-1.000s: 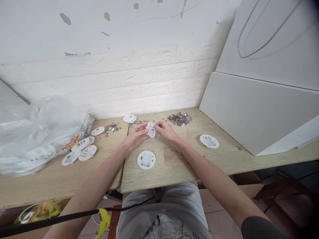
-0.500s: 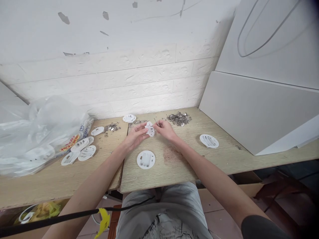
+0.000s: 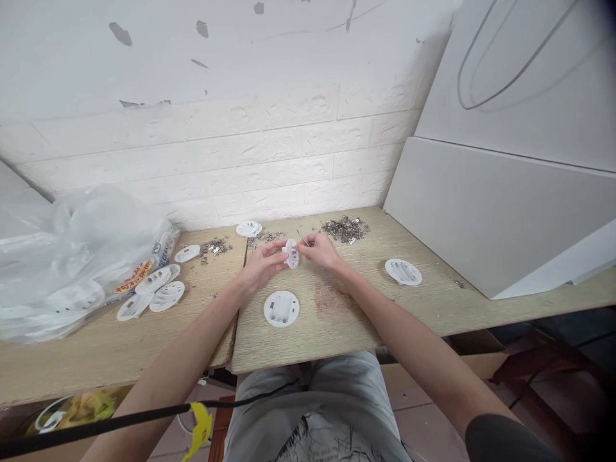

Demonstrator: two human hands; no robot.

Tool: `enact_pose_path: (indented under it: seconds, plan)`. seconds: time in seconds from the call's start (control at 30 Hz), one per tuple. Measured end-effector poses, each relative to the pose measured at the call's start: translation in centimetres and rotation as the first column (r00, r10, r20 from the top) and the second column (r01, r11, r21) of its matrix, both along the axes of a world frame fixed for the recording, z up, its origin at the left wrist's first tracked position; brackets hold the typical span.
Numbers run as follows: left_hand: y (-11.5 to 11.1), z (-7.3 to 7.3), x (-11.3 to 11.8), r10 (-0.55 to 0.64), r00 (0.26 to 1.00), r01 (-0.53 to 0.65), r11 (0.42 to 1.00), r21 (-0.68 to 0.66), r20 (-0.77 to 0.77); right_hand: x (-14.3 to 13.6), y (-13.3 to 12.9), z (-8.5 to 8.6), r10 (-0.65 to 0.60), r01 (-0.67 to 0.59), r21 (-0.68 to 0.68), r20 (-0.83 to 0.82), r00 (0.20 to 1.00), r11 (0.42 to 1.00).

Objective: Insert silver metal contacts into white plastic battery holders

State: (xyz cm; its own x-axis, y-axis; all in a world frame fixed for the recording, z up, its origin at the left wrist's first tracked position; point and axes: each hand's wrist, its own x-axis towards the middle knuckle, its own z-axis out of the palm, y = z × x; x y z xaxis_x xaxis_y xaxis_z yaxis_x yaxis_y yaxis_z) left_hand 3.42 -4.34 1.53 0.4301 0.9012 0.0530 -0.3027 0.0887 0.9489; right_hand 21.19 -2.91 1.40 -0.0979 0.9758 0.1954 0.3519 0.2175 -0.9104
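Observation:
My left hand (image 3: 264, 264) grips a round white plastic battery holder (image 3: 291, 254) by its edge, tilted up above the table. Close against its right side, my right hand (image 3: 321, 249) is closed around a thin metal tool (image 3: 303, 238), whose shaft points up and left. The fingertips of that hand reach the holder's edge. Whether a small metal part sits between them is too small to tell. Another white battery holder (image 3: 282, 308) lies flat in front of me, with metal contacts along its near side. Beyond my right hand is a pile of small metal contacts (image 3: 345, 229).
A clear plastic bag (image 3: 86, 256) of white parts fills the left side, with several white holders (image 3: 167, 296) beside it. One holder (image 3: 403, 272) lies at right, another (image 3: 249, 229) by the wall. A smaller metal pile (image 3: 215, 246) lies left. A grey panel (image 3: 491, 218) bounds the right.
The battery holder in my left hand has turned slightly and dropped a little. My right hand stays beside it with the tool. The other parts lie as before.

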Motion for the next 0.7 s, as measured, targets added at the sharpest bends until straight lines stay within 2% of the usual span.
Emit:
enact_pose_path:
  seconds: [0.53,0.7]
  plan:
    - [-0.01,0.27,0.17,-0.009,0.99,0.028,0.99,-0.138,0.139,-0.01,-0.13,0.12,0.036,-0.038,-0.038,-0.055,0.998,0.999]
    - [0.17,-0.08,0.07,0.032,0.978,0.005,0.984,-0.176,0.207,-0.03,0.03,-0.18,0.094,-0.095,-0.013,-0.093,0.991,0.995]
